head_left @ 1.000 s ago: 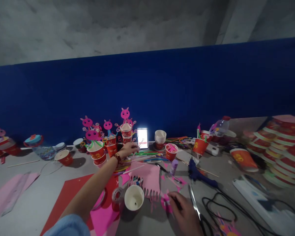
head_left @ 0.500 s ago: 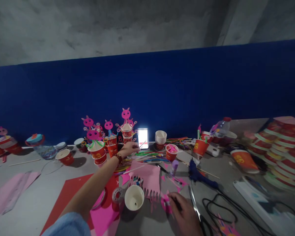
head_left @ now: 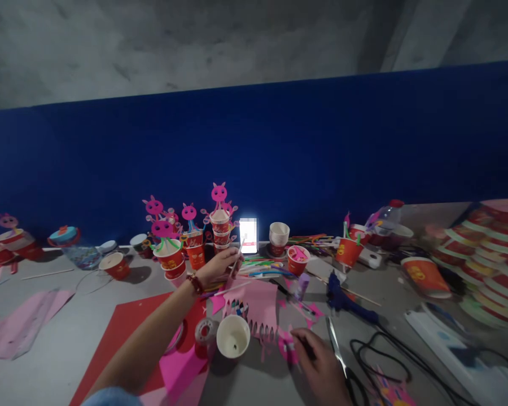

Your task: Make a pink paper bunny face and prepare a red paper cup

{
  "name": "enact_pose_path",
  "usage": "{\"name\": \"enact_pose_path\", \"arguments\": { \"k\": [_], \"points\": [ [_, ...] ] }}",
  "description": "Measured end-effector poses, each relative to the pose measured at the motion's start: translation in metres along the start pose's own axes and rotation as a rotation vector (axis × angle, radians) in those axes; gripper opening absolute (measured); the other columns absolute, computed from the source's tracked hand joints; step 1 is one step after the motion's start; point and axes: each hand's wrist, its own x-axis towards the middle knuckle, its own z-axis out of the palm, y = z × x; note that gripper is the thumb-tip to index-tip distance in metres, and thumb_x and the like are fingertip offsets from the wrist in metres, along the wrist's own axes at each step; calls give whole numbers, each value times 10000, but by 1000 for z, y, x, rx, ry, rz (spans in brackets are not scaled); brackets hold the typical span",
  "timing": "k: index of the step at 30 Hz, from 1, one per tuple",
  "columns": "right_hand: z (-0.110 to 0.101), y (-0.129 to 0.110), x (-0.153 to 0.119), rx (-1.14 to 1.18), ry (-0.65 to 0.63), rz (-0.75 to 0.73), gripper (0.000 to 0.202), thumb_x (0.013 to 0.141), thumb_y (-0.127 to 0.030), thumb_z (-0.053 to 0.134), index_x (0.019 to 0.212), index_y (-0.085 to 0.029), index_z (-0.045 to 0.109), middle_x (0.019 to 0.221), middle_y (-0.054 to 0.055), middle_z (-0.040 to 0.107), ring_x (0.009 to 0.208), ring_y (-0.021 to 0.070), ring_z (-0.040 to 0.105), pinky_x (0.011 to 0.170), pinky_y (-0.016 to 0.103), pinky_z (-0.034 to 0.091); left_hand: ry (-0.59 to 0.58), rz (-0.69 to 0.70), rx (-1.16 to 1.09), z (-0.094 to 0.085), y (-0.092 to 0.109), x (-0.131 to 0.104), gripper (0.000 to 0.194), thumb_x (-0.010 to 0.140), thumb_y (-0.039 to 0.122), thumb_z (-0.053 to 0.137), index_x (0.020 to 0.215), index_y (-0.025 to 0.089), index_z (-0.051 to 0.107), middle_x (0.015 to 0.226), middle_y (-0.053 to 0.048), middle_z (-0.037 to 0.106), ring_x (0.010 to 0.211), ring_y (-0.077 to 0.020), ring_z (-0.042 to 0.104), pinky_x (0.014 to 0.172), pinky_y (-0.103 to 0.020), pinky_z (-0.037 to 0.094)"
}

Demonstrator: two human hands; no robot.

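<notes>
My left hand [head_left: 220, 265] reaches over the middle of the table, its fingers pinched on a thin pale stick [head_left: 239, 251] that points up. Below it lies a pink paper sheet [head_left: 260, 299] with a fringed edge. Near the front, my right hand [head_left: 319, 361] is curled, with thumb and fingertips at the edge of a bright pink paper cutout [head_left: 286, 346]; the grip is partly hidden. Between my hands stands a white-lined paper cup [head_left: 233, 337]. Beside it is a tape roll [head_left: 205, 331]. Colourful pipe cleaners [head_left: 265, 265] lie beyond the pink sheet.
Paper-cup figures with pink faces [head_left: 168, 254] stand back left, near a lit phone [head_left: 248, 235] and stacked cups [head_left: 278, 237]. To the right lie a blue glue gun [head_left: 347, 301], scissors [head_left: 338, 349], a black cord [head_left: 389, 344] and a white power strip [head_left: 444, 349]. Red paper [head_left: 122, 332] lies left.
My left hand has drawn slightly back toward me, and the stick has tilted more upright. My right hand stays nearly in place at the pink cutout. The whole view has shifted slightly.
</notes>
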Motion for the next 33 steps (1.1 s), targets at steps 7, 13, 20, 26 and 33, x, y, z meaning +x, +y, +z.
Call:
{"name": "enact_pose_path", "arguments": {
  "k": [7,13,20,26,33],
  "points": [
    [-2,-1,2,-22,42,-35,436,944,-567,497,881,-217,749,847,86,793,724,231,750,635,276,596,99,38,-373,23,-5,-65,348,831,484,691,956,190,552,621,97,378,404,-31,207,360,-148,161],
    [-5,-5,2,-20,0,-35,437,951,-563,481,900,-216,741,877,105,789,775,241,748,690,300,607,332,64,-579,31,-13,-113,496,863,626,612,702,224,370,527,119,220,389,-49,115,340,-168,119],
    [-20,-20,18,-99,-70,-135,289,962,-438,494,975,-248,712,932,82,779,823,239,741,760,331,590,537,134,-665,28,-30,-128,426,736,474,816,945,213,552,626,88,459,430,-34,313,386,-133,232],
    [-14,-59,84,-211,-295,-313,265,973,-316,468,1052,-238,708,996,77,763,898,241,707,821,354,533,412,114,-705,33,-46,-126,525,817,618,680,645,211,395,504,113,234,385,-46,109,344,-160,145],
    [69,-86,169,-310,-468,-455,183,934,-179,548,998,-190,719,992,82,743,971,232,667,852,319,483,266,158,-681,36,-62,-125,630,847,704,562,539,214,313,475,86,240,364,-54,115,346,-211,122]
  ]
}}
